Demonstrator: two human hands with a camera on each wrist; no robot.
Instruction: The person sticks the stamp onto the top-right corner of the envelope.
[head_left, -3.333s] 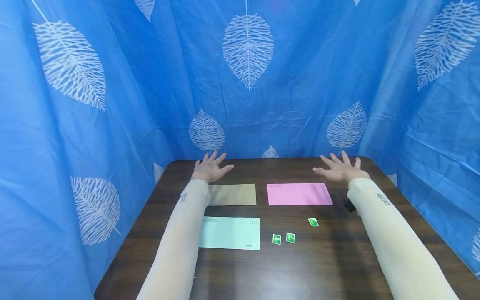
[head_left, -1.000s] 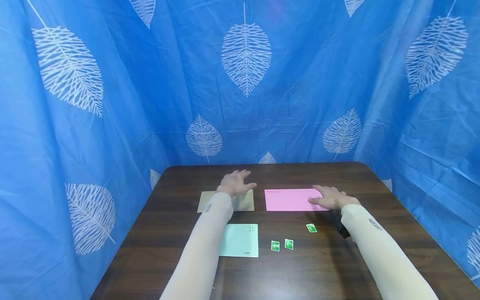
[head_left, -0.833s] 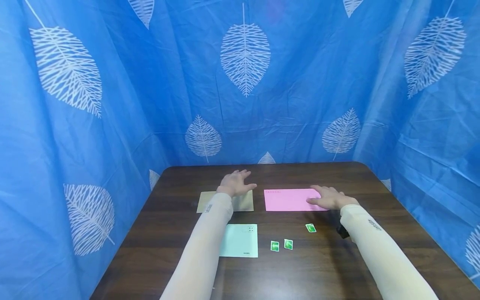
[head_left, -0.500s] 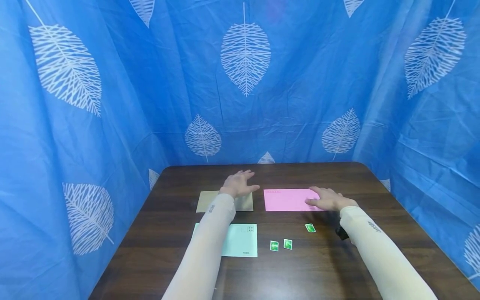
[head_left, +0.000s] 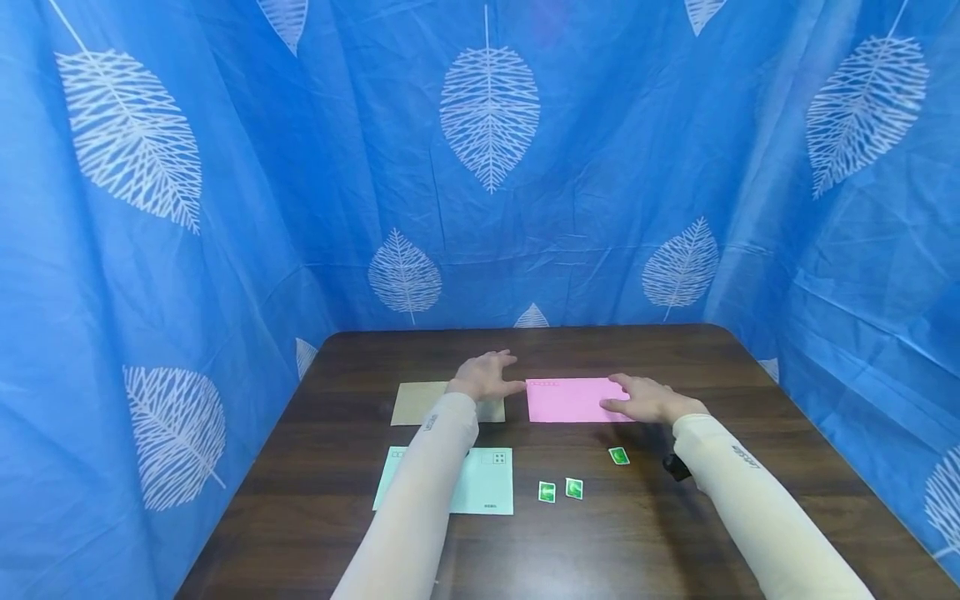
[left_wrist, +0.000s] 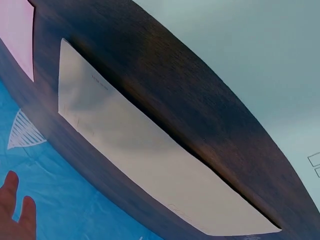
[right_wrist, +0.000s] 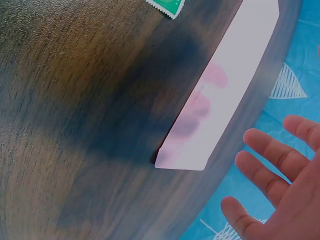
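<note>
My left hand hovers over the right part of a tan envelope, thumb pointing toward a pink envelope. Over the right end of that pink envelope is my right hand, its fingers spread and relaxed. Neither hand holds anything. Nearer lies a mint-green envelope, partly hidden by the left sleeve. Several centimetres to its right are two green stamps, the left stamp and the middle stamp; a third stamp lies farther right. The right wrist view shows spread fingers apart from the pink envelope.
A dark wooden table carries everything. Blue curtains with white leaf prints enclose its back and sides. A small black object shows beneath the right wrist.
Both hands have come down from the table's far edge and inward over the envelopes. Lately the left hand drifts right and the right hand slightly left. Envelopes and stamps stay put.
</note>
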